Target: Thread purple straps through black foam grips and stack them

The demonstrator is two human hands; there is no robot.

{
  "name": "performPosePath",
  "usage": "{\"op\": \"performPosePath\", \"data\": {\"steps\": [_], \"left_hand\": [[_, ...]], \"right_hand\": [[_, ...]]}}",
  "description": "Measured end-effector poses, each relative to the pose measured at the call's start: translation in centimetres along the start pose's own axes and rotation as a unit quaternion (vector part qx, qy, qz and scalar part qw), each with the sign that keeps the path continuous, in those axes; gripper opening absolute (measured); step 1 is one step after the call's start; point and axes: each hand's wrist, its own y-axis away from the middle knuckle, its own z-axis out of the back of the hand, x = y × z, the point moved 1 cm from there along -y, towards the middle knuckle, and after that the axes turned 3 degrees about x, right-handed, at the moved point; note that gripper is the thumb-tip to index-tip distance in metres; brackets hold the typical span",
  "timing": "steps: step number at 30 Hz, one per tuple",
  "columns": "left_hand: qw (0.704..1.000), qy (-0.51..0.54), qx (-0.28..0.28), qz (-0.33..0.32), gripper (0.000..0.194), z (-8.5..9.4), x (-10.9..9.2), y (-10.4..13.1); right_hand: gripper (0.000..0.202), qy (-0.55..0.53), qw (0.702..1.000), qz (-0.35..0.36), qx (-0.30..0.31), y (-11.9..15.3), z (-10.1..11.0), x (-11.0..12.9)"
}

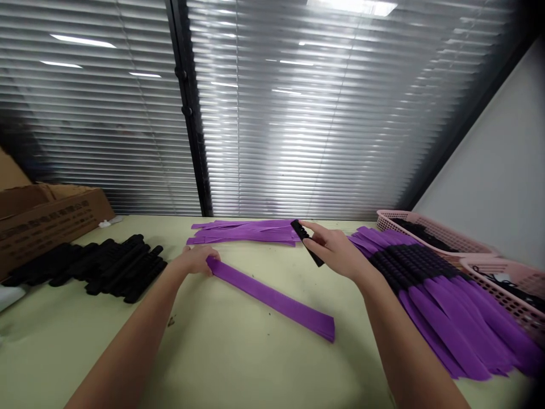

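One end of a long purple strap point(272, 296) is pinched in my left hand point(198, 260); the strap slants toward the near right, its other end low over the table. My right hand point(338, 250) is closed around a slim black piece point(307, 244) with small notches along one edge, held tilted above the tabletop. Behind both hands lies a flat pile of purple straps point(247, 231). To the right of my right arm, purple straps with black middle sections point(451, 307) are laid side by side in an overlapping row.
A heap of black bars point(114, 264) lies at the left, in front of a cardboard box point(55, 218). Two pink baskets point(472, 248) holding black parts stand at the right. Window blinds point(289, 125) rise behind the pale yellow-green table point(238, 352).
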Motion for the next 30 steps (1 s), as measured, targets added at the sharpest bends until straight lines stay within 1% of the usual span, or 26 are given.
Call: {"op": "performPosePath", "data": {"steps": [3, 7, 13, 17, 22, 24, 30], "left_hand": [[1.000, -0.001, 0.002, 0.008, 0.052, -0.1, 0.2, -0.1], [1.000, -0.001, 0.000, 0.021, 0.053, -0.1, 1.0, -0.2], [0.999, 0.000, 0.002, 0.036, 0.052, 0.2, 2.0, 0.0], [1.000, 0.000, 0.009, 0.022, 0.053, 0.2, 1.6, 0.0], [0.999, 0.008, 0.014, -0.041, 0.052, -0.1, 0.6, -0.3], [0.998, 0.010, 0.015, -0.054, 0.052, -0.1, 0.5, -0.4], [0.999, 0.006, 0.038, -0.010, 0.055, -0.2, 1.1, -0.2]], "right_hand": [[0.046, -0.008, 1.000, -0.014, -0.010, 0.2, 0.8, -0.4], [0.047, -0.015, 0.999, -0.015, -0.024, 0.5, 1.6, -0.4], [0.047, -0.025, 0.999, -0.024, -0.031, 0.8, 2.0, -0.5], [0.047, -0.024, 0.999, -0.026, -0.018, 0.7, 1.9, -0.3], [0.046, -0.023, 1.000, -0.017, -0.012, 0.5, 1.6, -0.2], [0.046, -0.027, 0.999, -0.017, -0.011, 0.5, 1.6, -0.3], [0.047, -0.039, 0.999, -0.023, -0.012, 0.7, 1.9, -0.5]]}}
